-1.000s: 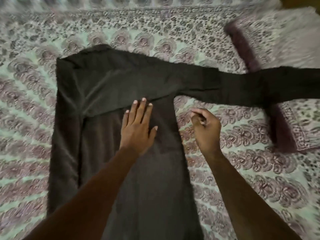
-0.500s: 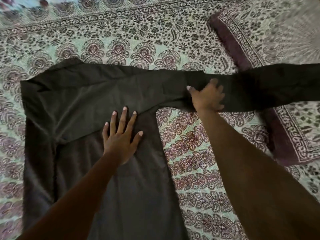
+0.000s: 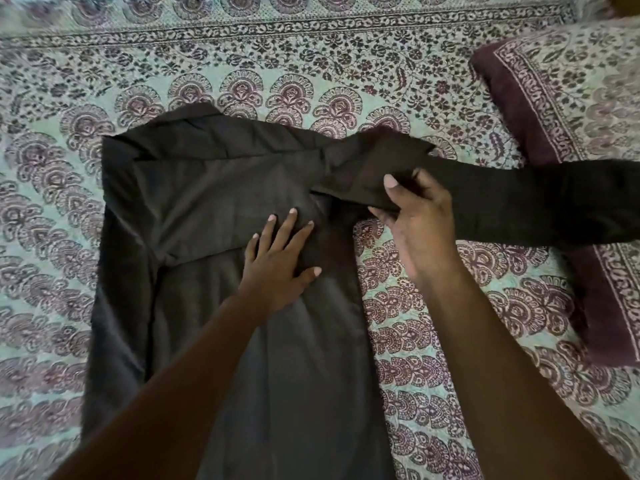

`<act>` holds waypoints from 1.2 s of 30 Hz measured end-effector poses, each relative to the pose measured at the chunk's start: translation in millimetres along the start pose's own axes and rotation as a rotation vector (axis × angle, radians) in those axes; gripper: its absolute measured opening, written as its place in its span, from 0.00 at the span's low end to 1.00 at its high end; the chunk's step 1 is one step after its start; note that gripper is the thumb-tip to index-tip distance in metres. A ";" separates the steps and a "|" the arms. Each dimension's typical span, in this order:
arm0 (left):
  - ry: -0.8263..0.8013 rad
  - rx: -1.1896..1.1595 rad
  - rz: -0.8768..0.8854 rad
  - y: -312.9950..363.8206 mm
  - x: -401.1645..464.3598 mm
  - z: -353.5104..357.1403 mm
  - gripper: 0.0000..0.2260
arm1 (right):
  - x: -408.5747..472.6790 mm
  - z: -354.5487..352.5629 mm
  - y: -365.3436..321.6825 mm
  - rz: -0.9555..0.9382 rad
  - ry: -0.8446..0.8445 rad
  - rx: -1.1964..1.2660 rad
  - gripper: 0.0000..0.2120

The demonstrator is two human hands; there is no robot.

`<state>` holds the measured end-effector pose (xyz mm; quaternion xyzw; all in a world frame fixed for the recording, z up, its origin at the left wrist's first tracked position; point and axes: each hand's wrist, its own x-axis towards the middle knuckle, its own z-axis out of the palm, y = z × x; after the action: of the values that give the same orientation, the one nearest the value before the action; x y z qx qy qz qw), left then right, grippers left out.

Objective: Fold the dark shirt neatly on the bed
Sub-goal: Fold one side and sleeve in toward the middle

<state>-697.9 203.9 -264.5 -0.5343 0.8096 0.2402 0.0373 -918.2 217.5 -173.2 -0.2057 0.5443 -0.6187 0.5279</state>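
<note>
Bed (image 3: 242, 57) with shirt (image 3: 214, 188) and pillow (image 3: 568, 98)

The bed wears a pale green spread printed with maroon fan motifs and floral borders. The dark shirt lies flat across its middle, one sleeve stretched right over a pillow in matching print with a maroon border, at the bed's right edge.

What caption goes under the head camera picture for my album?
Left hand presses the dark shirt flat on the patterned bedspread while right hand grips its sleeve.
</note>
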 end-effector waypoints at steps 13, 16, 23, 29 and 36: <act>0.293 -1.853 -0.615 -66.6 -141.4 -81.7 0.27 | -128.7 121.4 56.8 0.410 -0.629 -0.158 0.08; 0.212 -1.894 -0.613 -92.1 -194.6 -77.0 0.33 | -167.8 133.4 86.2 0.534 -0.726 -0.256 0.06; 0.213 -1.438 -0.725 -139.2 -293.4 -21.2 0.13 | -238.6 146.4 135.0 0.546 -0.960 -0.734 0.07; 0.224 -1.202 -0.523 -153.4 -354.6 10.1 0.37 | -291.7 132.7 167.5 0.093 -1.123 -1.136 0.08; 0.081 -0.937 -0.534 -158.3 -382.9 32.7 0.24 | -336.5 92.9 204.3 -0.034 -1.164 -1.204 0.08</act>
<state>-401.3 492.6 -227.2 -0.6899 0.4526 0.5367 -0.1765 -633.1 500.9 -217.5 -0.7473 0.4189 -0.0252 0.5151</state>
